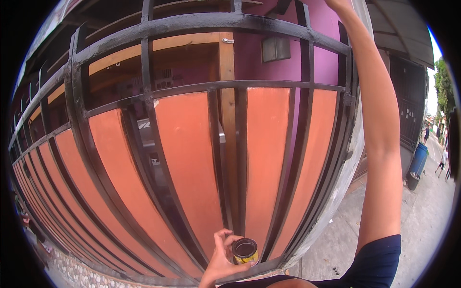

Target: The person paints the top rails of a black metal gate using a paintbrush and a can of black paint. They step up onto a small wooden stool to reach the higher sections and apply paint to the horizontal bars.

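Note:
My left hand is closed round a small can with a yellow label and a dark, round top, low in front of a fence with orange panels and black metal bars. My right arm reaches up along the fence's right end, and my right hand is at the top edge of the view, its fingers mostly cut off, so what it holds, if anything, is hidden.
Behind the fence are a purple wall and a wooden post. To the right are a concrete pavement, a dark gate, a blue barrel and people down the street. A pebbled strip lies at lower left.

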The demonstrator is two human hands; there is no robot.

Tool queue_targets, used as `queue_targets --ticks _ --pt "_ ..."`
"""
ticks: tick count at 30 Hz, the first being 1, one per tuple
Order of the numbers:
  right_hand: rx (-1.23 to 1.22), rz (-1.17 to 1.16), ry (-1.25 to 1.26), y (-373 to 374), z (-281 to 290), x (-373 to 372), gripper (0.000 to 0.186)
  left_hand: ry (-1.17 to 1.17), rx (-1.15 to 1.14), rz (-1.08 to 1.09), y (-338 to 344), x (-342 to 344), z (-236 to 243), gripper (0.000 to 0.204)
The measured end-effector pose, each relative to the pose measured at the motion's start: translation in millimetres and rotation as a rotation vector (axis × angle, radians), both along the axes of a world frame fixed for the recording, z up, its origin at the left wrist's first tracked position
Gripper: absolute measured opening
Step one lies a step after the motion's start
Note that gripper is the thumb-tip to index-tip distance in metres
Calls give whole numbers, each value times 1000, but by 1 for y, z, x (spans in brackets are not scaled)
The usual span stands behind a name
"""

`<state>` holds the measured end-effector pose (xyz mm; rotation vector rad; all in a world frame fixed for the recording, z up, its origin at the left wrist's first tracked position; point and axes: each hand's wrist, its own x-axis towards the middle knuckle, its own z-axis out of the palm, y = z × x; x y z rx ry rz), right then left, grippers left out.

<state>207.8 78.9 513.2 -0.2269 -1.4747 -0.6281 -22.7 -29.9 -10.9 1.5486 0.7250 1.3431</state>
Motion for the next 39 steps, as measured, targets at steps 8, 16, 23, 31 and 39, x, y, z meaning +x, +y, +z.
queue_targets --ticks 8,16,23,31,39 --pt "81 -38 -66 27 -8 -12 19 51 15 18 -2 -5 1 90" --pt "31 15 3 35 -9 -28 21 66 24 38 -5 -5 11 90" --pt "179 0 -32 16 -11 -30 21 -26 -12 6 -4 -9 3 91" --pt "132 -102 3 52 -7 -36 21 37 -37 31 -5 -8 8 93" --pt "76 108 24 -9 -23 -34 18 68 19 79 -5 -7 8 92"
